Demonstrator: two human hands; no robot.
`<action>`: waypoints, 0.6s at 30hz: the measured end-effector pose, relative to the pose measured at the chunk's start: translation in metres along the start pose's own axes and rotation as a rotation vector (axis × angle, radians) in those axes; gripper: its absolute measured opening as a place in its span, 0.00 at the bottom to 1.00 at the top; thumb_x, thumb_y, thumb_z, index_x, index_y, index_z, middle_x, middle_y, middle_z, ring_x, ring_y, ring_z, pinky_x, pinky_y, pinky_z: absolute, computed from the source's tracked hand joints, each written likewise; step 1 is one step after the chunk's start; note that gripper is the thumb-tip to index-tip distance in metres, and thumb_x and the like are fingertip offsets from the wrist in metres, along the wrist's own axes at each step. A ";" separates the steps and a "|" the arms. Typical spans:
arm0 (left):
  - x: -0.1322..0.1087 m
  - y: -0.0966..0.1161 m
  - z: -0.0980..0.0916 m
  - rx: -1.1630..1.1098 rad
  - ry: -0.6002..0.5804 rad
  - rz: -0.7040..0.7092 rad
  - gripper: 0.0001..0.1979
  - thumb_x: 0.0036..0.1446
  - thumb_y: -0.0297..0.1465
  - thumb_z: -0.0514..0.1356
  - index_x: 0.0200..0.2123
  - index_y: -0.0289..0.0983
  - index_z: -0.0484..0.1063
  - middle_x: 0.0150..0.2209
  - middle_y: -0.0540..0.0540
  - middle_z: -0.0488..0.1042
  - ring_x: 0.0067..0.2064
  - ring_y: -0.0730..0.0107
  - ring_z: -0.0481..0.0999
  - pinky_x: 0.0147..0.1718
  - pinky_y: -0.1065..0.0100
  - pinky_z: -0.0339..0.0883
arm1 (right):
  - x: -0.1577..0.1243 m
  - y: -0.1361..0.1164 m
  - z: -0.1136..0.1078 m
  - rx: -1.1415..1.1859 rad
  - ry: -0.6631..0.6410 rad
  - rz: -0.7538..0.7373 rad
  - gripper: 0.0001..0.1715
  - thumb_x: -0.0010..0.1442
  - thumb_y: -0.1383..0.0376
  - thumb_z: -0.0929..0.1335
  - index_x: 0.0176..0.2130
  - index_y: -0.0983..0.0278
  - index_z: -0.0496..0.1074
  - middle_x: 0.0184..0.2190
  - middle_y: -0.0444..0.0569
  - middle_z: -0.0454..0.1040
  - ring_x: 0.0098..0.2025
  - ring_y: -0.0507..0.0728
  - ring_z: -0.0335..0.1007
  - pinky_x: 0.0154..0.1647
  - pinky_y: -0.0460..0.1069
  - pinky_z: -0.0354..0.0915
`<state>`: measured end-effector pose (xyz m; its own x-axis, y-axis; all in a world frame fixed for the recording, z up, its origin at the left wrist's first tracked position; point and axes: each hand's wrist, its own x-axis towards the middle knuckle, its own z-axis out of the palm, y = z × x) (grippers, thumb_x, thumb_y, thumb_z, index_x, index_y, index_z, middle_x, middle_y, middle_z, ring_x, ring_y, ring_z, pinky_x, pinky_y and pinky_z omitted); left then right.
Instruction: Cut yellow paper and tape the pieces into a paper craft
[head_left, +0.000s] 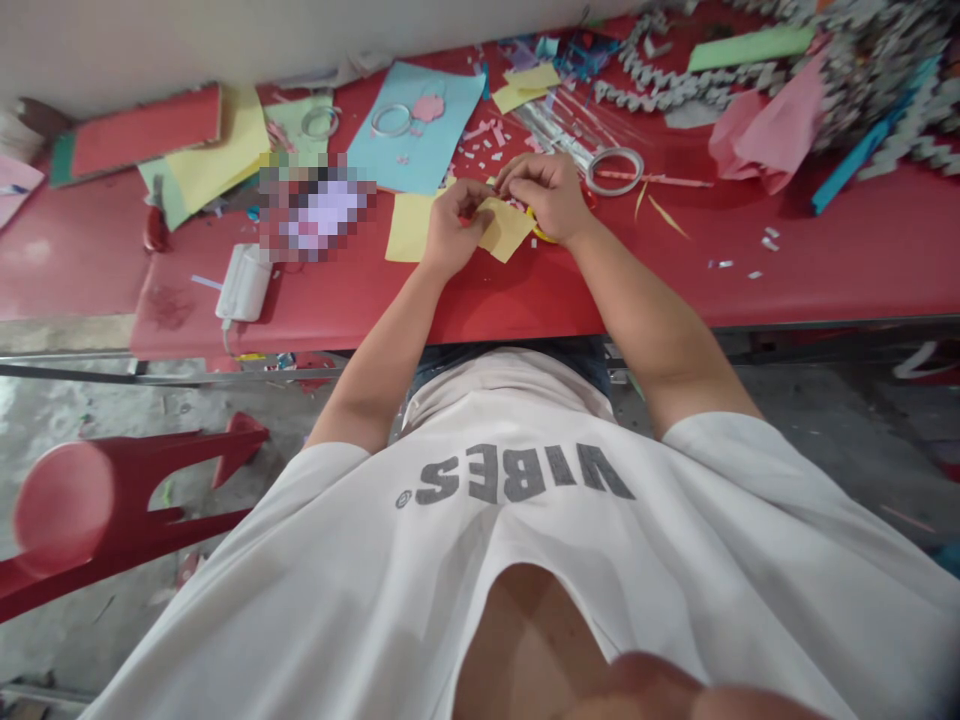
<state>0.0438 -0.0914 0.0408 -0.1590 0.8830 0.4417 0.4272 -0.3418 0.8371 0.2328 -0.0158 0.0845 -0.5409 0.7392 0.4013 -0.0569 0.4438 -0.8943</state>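
Note:
My left hand [456, 228] is closed with its fingers on a small piece of yellow paper [507, 230], held just over the red table. Close beside it, my right hand [553, 195] is closed in a pinch near the paper's upper edge; what lies between its fingertips is too small to tell. Part of a yellow loop [541, 232], perhaps a scissors handle, shows under the right hand. Another yellow sheet [407, 228] lies flat to the left of my left hand.
Light blue paper [450, 100] bears a tape roll [391, 120] and a pink flower cutout [428, 107]. Another tape roll [615, 172] lies right of my hands. A white charger-like block [246, 283], a red-handled tool [155, 225] and pink crumpled paper [772, 130] are around. A red stool [67, 500] stands left.

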 end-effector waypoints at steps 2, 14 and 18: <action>0.000 -0.001 0.000 -0.002 -0.001 0.002 0.10 0.63 0.38 0.71 0.45 0.45 0.76 0.41 0.45 0.77 0.43 0.58 0.80 0.50 0.52 0.78 | 0.000 -0.001 0.000 0.024 0.004 -0.008 0.23 0.53 0.34 0.74 0.25 0.45 0.77 0.37 0.46 0.83 0.49 0.72 0.78 0.44 0.69 0.75; -0.001 -0.006 0.002 -0.059 -0.043 0.059 0.10 0.65 0.39 0.71 0.44 0.44 0.75 0.40 0.45 0.77 0.43 0.59 0.80 0.51 0.51 0.76 | -0.002 -0.007 0.003 0.061 -0.048 0.040 0.36 0.52 0.22 0.68 0.24 0.47 0.74 0.38 0.47 0.83 0.42 0.69 0.76 0.44 0.66 0.74; 0.000 -0.010 0.003 -0.094 -0.046 0.050 0.13 0.64 0.41 0.73 0.43 0.42 0.75 0.40 0.46 0.77 0.43 0.60 0.81 0.53 0.51 0.77 | -0.003 -0.010 0.004 0.020 -0.038 0.086 0.46 0.47 0.14 0.63 0.22 0.50 0.70 0.35 0.52 0.81 0.46 0.72 0.76 0.43 0.66 0.73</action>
<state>0.0425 -0.0873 0.0314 -0.0976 0.8772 0.4701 0.3474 -0.4126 0.8420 0.2316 -0.0248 0.0914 -0.5761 0.7542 0.3151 -0.0250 0.3691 -0.9291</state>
